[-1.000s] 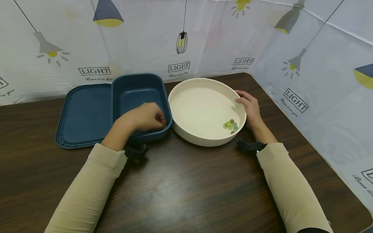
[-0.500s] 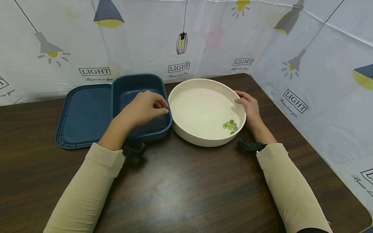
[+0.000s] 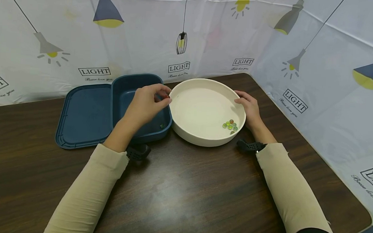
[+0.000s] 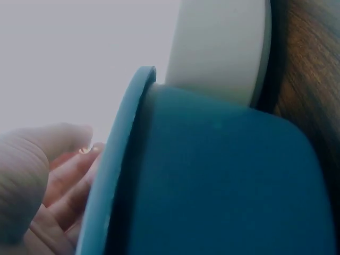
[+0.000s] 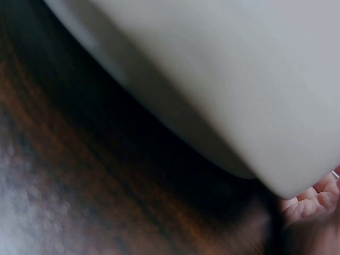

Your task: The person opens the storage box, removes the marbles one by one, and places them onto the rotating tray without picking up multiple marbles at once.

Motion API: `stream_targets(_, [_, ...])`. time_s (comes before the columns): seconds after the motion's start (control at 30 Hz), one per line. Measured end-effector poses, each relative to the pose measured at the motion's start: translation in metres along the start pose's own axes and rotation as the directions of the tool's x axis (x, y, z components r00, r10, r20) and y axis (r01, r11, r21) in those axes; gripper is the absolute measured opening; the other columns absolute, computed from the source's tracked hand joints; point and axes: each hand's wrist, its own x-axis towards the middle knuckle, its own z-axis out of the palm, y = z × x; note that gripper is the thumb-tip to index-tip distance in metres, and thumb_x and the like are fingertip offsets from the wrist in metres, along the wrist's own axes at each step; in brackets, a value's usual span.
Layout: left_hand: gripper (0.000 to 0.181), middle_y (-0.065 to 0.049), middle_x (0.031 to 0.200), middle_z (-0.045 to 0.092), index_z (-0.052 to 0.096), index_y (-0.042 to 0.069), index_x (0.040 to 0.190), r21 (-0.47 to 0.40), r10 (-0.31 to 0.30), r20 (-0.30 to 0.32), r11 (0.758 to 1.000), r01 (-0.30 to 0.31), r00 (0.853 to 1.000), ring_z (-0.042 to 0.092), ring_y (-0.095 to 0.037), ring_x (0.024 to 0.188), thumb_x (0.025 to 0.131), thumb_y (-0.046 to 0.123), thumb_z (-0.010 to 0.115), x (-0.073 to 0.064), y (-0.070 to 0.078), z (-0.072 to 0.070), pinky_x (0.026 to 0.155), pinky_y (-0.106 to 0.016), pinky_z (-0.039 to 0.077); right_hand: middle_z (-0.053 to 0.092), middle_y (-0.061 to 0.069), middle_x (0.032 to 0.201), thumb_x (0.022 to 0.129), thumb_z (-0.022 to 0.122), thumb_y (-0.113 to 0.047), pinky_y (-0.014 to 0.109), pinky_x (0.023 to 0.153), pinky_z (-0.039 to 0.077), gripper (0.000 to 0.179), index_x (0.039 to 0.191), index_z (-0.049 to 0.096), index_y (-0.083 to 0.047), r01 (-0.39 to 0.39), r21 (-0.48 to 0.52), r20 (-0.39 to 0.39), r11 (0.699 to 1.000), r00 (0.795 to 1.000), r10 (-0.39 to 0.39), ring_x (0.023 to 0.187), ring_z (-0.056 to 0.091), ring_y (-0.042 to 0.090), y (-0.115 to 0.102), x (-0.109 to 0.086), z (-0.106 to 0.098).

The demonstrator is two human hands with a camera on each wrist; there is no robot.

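Observation:
My left hand [image 3: 145, 103] is above the right rim of the blue box [image 3: 119, 104], pinching a small marble [image 4: 85, 151] between thumb and fingers. The marble looks reddish in the head view and is mostly hidden by the fingertips. Inside the box's front right corner lies a dark green marble [image 3: 161, 126]. To the right stands a round cream tray [image 3: 202, 106] with a raised rim. Several green, yellow and reddish marbles [image 3: 230, 127] are grouped at its front right. At that tray's right side, my right hand [image 3: 249, 110] grips the rim, thumb over the edge and fingers outside.
A flat blue lid [image 3: 86, 114] lies on the dark wooden table [image 3: 177, 191], left of the box. Behind and to the right hangs a white cloth [image 3: 140, 32] printed with lamps. The box and the cream tray stand side by side, close together.
My left hand has come up out of the blue box with a marble and moved toward the cream tray, uncovering the green marble in the box. My right hand has stayed put.

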Motion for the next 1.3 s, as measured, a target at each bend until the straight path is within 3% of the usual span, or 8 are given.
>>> stream_targets(0.17, [0.026, -0.003, 0.111, 0.075, 0.07, 0.014, 0.122, -0.01, -0.019, 0.014, 1.0, 0.019, 1.0, 0.068, -0.02, 0.084, 0.099, 0.026, 0.066, 0.0, 0.002, 0.004, 0.071, -0.035, 0.054, 0.06, 0.005, 0.131, 0.096, 0.051, -0.006, 0.014, 0.081, 0.054, 0.044, 0.139, 0.058, 0.0, 0.002, -0.002, -0.001, 1.0, 1.0, -0.002, 0.105, 0.063, 0.01, 0.0, 0.0, 0.0])
stream_targets(0.4, [0.024, -0.003, 0.112, 0.074, 0.071, 0.015, 0.12, -0.035, -0.02, 0.079, 0.999, 0.023, 0.997, 0.071, -0.021, 0.07, 0.099, 0.025, 0.066, 0.0, 0.005, 0.014, 0.058, -0.031, 0.048, 0.065, 0.0, 0.123, 0.093, 0.055, -0.005, 0.015, 0.078, 0.055, 0.04, 0.131, 0.066, -0.006, 0.024, 0.016, -0.02, 1.0, 1.0, -0.023, 0.1, 0.065, 0.01, 0.002, 0.0, -0.001])
stream_targets(0.6, [0.023, -0.003, 0.114, 0.074, 0.072, 0.016, 0.119, -0.026, -0.017, 0.107, 0.999, 0.02, 0.994, 0.067, -0.021, 0.061, 0.099, 0.024, 0.066, -0.002, 0.005, 0.022, 0.059, -0.032, 0.051, 0.062, 0.001, 0.126, 0.095, 0.052, -0.005, 0.014, 0.079, 0.054, 0.041, 0.136, 0.061, -0.002, 0.018, -0.011, -0.006, 1.0, 1.0, -0.018, 0.103, 0.063, 0.011, 0.001, 0.0, 0.0])
stream_targets(0.87, [0.023, -0.003, 0.112, 0.076, 0.074, 0.015, 0.117, 0.044, 0.003, 0.141, 0.999, -0.01, 0.99, 0.065, -0.023, 0.112, 0.098, 0.025, 0.067, -0.002, 0.0, 0.03, 0.093, -0.042, 0.05, 0.059, 0.007, 0.134, 0.097, 0.05, -0.006, 0.014, 0.08, 0.054, 0.044, 0.14, 0.057, 0.0, -0.009, -0.011, -0.002, 1.0, 1.0, 0.009, 0.104, 0.063, 0.009, 0.0, 0.001, 0.002])
stream_targets(1.07, [0.022, -0.002, 0.111, 0.076, 0.074, 0.015, 0.115, 0.06, 0.001, 0.184, 0.998, -0.012, 0.983, 0.065, -0.021, 0.113, 0.097, 0.027, 0.069, -0.002, -0.003, 0.033, 0.098, -0.043, 0.049, 0.06, 0.005, 0.132, 0.097, 0.051, -0.005, 0.014, 0.08, 0.054, 0.044, 0.14, 0.058, -0.001, -0.008, -0.015, -0.004, 1.0, 1.0, 0.008, 0.104, 0.063, 0.01, 0.0, 0.002, 0.002])
stream_targets(1.3, [0.021, 0.0, 0.108, 0.077, 0.075, 0.016, 0.113, 0.085, -0.001, 0.179, 0.996, -0.014, 0.984, 0.066, -0.02, 0.108, 0.096, 0.028, 0.069, -0.001, -0.001, 0.035, 0.094, -0.042, 0.051, 0.062, 0.003, 0.13, 0.096, 0.052, -0.006, 0.014, 0.079, 0.055, 0.042, 0.137, 0.061, -0.004, -0.005, -0.026, -0.021, 1.0, 1.0, 0.004, 0.102, 0.064, 0.009, 0.0, 0.0, 0.001])
